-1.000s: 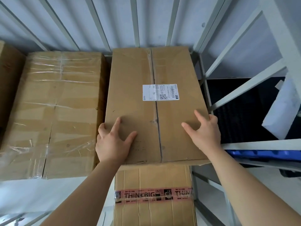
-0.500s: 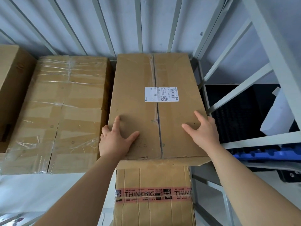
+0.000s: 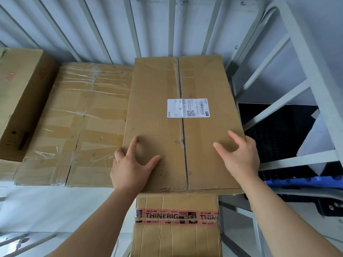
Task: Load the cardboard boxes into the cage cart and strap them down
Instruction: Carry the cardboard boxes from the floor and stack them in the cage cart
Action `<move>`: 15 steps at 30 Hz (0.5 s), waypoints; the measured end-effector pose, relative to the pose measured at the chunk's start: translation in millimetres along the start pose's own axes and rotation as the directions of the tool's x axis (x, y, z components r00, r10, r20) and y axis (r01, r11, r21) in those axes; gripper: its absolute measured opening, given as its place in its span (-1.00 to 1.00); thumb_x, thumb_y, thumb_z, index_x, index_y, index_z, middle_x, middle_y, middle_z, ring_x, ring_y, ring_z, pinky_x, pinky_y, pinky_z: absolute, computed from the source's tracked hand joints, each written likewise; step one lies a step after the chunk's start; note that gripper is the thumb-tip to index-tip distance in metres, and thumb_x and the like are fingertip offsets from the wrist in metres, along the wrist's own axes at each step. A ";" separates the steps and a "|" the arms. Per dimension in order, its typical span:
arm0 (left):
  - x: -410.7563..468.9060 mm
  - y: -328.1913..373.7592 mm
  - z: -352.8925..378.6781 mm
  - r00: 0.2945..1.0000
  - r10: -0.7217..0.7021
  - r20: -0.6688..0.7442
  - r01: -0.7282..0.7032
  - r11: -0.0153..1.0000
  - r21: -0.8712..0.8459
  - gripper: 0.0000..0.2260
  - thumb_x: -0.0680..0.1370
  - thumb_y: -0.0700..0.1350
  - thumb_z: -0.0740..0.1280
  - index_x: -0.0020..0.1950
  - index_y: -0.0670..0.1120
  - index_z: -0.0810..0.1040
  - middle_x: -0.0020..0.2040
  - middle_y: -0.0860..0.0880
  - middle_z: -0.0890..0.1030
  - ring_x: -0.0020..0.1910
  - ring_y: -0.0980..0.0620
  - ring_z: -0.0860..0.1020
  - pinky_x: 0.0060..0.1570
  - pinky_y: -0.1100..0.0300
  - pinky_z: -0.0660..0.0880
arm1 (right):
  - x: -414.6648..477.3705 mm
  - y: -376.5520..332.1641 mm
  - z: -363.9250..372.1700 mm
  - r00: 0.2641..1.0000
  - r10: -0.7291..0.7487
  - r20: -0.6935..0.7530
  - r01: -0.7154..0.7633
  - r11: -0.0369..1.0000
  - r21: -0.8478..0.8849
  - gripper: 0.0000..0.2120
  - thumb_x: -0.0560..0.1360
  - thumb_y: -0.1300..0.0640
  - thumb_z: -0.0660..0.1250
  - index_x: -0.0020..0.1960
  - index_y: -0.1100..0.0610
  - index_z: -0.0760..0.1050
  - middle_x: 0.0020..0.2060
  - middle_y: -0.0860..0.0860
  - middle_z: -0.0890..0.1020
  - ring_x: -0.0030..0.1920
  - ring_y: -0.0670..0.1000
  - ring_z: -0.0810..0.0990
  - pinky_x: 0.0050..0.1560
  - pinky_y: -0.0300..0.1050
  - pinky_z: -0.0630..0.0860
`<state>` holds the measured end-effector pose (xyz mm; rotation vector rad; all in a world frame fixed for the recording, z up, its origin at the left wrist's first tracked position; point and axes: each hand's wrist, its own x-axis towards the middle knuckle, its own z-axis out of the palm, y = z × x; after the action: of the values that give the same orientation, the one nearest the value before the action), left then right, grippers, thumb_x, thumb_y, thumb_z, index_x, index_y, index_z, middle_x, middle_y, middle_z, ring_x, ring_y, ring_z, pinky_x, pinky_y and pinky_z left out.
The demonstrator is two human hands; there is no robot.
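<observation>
While a plain box (image 3: pixel 20 101) and a tape-wrapped box (image 3: pixel 79 123) already sit at left inside the cage cart (image 3: pixel 275 105), the left hand (image 3: pixel 130 167) and right hand (image 3: pixel 241 158) press flat, fingers spread and gripping nothing, on a labelled box (image 3: pixel 157 108) atop a THINKBIG box (image 3: pixel 176 236). Loading seems well along; no strap is visible.

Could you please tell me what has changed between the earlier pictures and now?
Nothing was taken hold of or let go. Only the view drifts, so more of the far-left box shows; I cannot tell any slide of the labelled box apart from that. Unchanged: the left hand and right hand press on its near end, and it lies over the taped box, beside the wrapped box.
</observation>
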<state>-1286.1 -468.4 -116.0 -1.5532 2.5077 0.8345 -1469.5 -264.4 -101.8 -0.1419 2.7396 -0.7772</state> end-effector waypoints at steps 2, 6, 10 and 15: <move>-4.7 4.4 -13.8 1.000 0.009 -0.013 -0.009 1.000 -0.012 -0.15 0.25 0.53 0.22 0.48 0.29 0.10 0.38 -0.12 0.31 0.30 -0.16 0.41 0.14 -0.11 0.49 | -4.8 -10.2 -13.3 0.999 -0.016 -0.037 0.016 1.000 -0.003 -0.38 0.33 -0.30 0.37 0.35 -0.18 0.39 0.37 0.06 0.32 0.28 0.13 0.42 0.23 0.14 0.43; -22.8 14.6 -52.7 0.998 0.027 -0.050 -0.029 0.999 -0.040 -0.15 0.24 0.54 0.20 0.47 0.30 0.11 0.38 -0.10 0.32 0.31 -0.14 0.41 0.14 -0.10 0.49 | -21.0 -36.2 -50.4 0.994 -0.067 -0.080 0.065 0.997 -0.028 -0.38 0.32 -0.30 0.38 0.34 -0.17 0.41 0.31 0.07 0.37 0.21 0.13 0.45 0.17 0.12 0.45; -38.3 15.6 -101.7 0.994 0.043 -0.099 -0.047 0.998 -0.037 -0.14 0.22 0.58 0.15 0.46 0.33 0.09 0.38 -0.08 0.32 0.29 -0.13 0.43 0.11 -0.10 0.52 | -43.8 -71.1 -79.9 0.988 -0.129 -0.087 0.128 0.992 -0.023 -0.35 0.31 -0.31 0.37 0.36 -0.15 0.40 0.31 0.08 0.37 0.21 0.14 0.45 0.16 0.15 0.47; -37.5 -12.1 -159.8 0.984 0.030 -0.176 -0.033 0.999 -0.013 -0.14 0.20 0.62 0.08 0.45 0.35 0.07 0.38 -0.06 0.33 0.26 -0.10 0.45 0.02 -0.02 0.56 | -72.4 -126.3 -76.8 0.982 -0.181 -0.055 0.180 0.984 -0.015 -0.34 0.32 -0.30 0.37 0.38 -0.16 0.37 0.32 0.06 0.35 0.24 0.14 0.43 0.15 0.08 0.48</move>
<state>-1223.5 -519.5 27.5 -1.6648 2.6589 0.7538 -1421.7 -321.0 45.2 -0.3806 2.8128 -0.8269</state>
